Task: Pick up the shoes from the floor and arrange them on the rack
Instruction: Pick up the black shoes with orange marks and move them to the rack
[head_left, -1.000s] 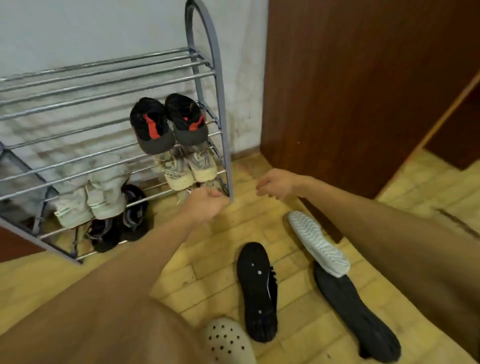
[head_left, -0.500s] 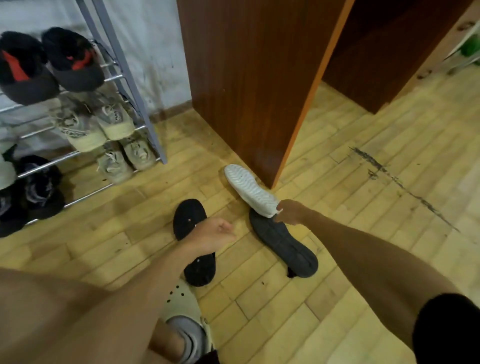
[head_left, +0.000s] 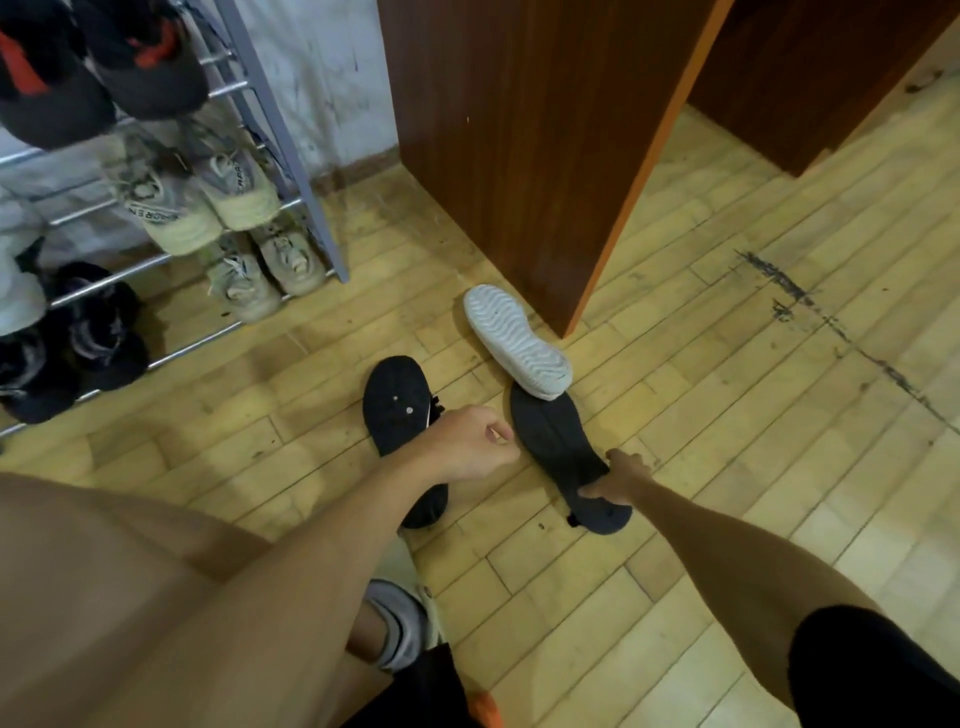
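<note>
Person's reaching down next to the grey metal shoe rack (head_left: 291, 156). It's already got a few pairs on its bars: black-and-red shoes (head_left: 104, 67) up top, beige sneakers (head_left: 208, 192) under them, and dark shoes (head_left: 78, 338) towards the lower left end.

Three more shoes are on the yellowish wood-plank floor (head_left: 727, 415), all sole up. The right hand (head_left: 621, 475) has a firm hold on the dark grey flat-soled shoe (head_left: 556, 441) down near its heel end, thumb and fingers clamped around its side edge. The white wavy-tread shoe (head_left: 514, 340) has one end propped on that grey shoe's far tip, right by the corner of the brown wooden cabinet panel (head_left: 519, 130).

The left hand (head_left: 467, 441) is curled up over the black shoe with little studs in its sole (head_left: 397, 400), just beside the grey one. From this angle I honestly can't tell if it's gripping the shoe or only hovering.
</note>
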